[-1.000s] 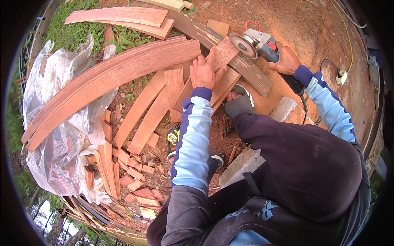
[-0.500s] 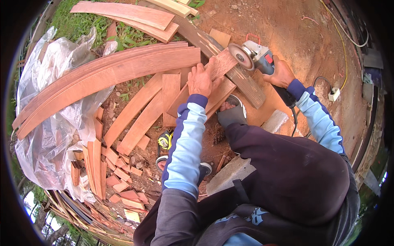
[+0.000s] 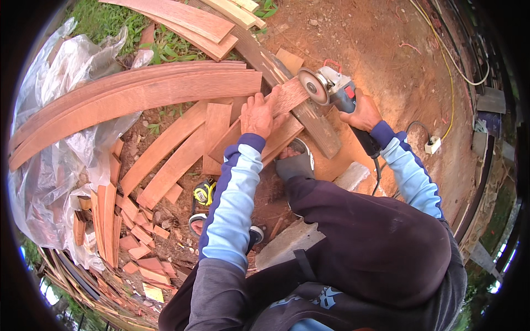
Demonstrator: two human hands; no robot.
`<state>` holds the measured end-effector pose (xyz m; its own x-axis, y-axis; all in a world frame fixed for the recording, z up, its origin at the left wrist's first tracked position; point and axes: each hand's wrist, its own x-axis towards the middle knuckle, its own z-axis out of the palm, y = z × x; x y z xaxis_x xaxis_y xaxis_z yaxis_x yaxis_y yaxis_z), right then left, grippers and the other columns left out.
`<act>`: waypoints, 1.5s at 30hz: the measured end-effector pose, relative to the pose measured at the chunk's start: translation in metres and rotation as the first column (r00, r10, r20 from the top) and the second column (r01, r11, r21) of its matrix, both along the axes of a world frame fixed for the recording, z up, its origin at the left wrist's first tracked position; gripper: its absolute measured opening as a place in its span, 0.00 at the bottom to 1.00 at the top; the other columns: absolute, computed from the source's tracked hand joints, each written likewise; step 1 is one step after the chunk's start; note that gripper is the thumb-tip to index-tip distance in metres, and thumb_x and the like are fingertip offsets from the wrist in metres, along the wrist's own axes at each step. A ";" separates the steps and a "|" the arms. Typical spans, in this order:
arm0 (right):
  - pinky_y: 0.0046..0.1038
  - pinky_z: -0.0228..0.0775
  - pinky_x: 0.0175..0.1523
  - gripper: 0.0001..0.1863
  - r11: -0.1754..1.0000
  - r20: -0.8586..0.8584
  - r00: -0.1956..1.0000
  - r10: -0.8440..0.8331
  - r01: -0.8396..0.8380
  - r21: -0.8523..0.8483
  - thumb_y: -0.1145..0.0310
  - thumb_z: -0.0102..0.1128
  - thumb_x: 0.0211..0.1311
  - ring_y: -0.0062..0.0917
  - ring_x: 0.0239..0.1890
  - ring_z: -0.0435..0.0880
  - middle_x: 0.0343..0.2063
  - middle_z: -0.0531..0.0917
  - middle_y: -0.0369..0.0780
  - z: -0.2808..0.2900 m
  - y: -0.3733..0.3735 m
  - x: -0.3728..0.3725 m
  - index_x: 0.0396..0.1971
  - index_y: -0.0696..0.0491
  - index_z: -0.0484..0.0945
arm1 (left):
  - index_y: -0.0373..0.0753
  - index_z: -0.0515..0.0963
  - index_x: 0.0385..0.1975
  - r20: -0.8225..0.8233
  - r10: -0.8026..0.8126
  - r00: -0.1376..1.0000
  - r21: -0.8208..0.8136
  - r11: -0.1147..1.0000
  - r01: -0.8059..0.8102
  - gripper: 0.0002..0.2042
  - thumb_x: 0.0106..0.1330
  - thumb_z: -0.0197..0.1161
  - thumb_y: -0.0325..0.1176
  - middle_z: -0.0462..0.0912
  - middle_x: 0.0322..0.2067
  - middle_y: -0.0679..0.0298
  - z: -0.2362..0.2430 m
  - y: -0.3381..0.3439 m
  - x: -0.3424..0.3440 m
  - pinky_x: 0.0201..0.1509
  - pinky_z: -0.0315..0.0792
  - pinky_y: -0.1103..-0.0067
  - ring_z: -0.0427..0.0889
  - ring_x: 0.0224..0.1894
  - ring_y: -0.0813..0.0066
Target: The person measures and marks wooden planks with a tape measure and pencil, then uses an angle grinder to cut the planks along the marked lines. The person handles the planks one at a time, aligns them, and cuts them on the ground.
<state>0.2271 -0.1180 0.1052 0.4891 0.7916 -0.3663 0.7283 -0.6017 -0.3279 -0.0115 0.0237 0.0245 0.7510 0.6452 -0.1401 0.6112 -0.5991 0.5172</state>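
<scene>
My left hand [image 3: 257, 115] is wrapped over a reddish-brown wooden board [image 3: 291, 96], pressing it down across a weathered timber beam [image 3: 322, 132]. In my right hand [image 3: 364, 112] is a grey-and-black angle grinder [image 3: 346, 97] with a red switch, gripped round its body. Its round disc [image 3: 313, 86] is up against the far end of the board; I cannot tell whether it is spinning. Below the held board lies another plank [image 3: 284, 138], with my sandalled foot [image 3: 296, 150] by its end. A black cord [image 3: 377, 175] hangs from the grinder's rear.
Long curved boards [image 3: 149, 91] lie stacked at the left, partly over clear plastic sheeting [image 3: 49, 187]. Wood offcuts [image 3: 144, 234] and a yellow tape measure [image 3: 204, 192] lie on the soil. A concrete block [image 3: 290, 243] sits near my leg; a white socket box [image 3: 433, 145] is at the right.
The whole view has shifted, so everything sits somewhat further left. Both hands keep their grips, and the disc stays at the board's end.
</scene>
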 end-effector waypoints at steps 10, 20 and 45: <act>0.37 0.73 0.40 0.34 1.000 0.011 1.000 0.008 -0.008 -0.025 0.59 0.66 0.35 0.49 0.33 0.82 0.27 0.80 0.58 0.002 0.007 -0.002 0.39 0.70 0.70 | 0.52 0.63 0.63 -0.013 -0.010 1.000 -0.005 1.000 0.010 0.36 0.51 0.66 0.50 0.72 0.41 0.53 0.000 0.001 -0.001 0.47 0.65 0.64 0.71 0.46 0.54; 0.38 0.73 0.40 0.34 1.000 0.003 1.000 -0.007 0.007 -0.012 0.58 0.66 0.35 0.49 0.33 0.82 0.28 0.80 0.59 0.001 0.010 -0.001 0.39 0.70 0.71 | 0.54 0.63 0.63 -0.002 -0.012 1.000 -0.001 1.000 0.012 0.36 0.52 0.66 0.50 0.72 0.40 0.53 -0.002 0.001 -0.001 0.46 0.65 0.64 0.71 0.45 0.53; 0.37 0.72 0.40 0.34 1.000 -0.009 1.000 0.000 0.000 0.009 0.59 0.67 0.35 0.46 0.33 0.81 0.28 0.80 0.57 -0.003 0.019 -0.002 0.41 0.69 0.70 | 0.54 0.64 0.62 0.030 0.001 1.000 0.030 1.000 -0.002 0.36 0.50 0.69 0.45 0.73 0.38 0.55 -0.002 0.000 0.000 0.45 0.65 0.66 0.72 0.44 0.56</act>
<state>0.2253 -0.0988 0.1025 0.4858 0.7950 -0.3632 0.7254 -0.5985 -0.3400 -0.0116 0.0238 0.0228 0.7534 0.6502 -0.0980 0.5969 -0.6137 0.5167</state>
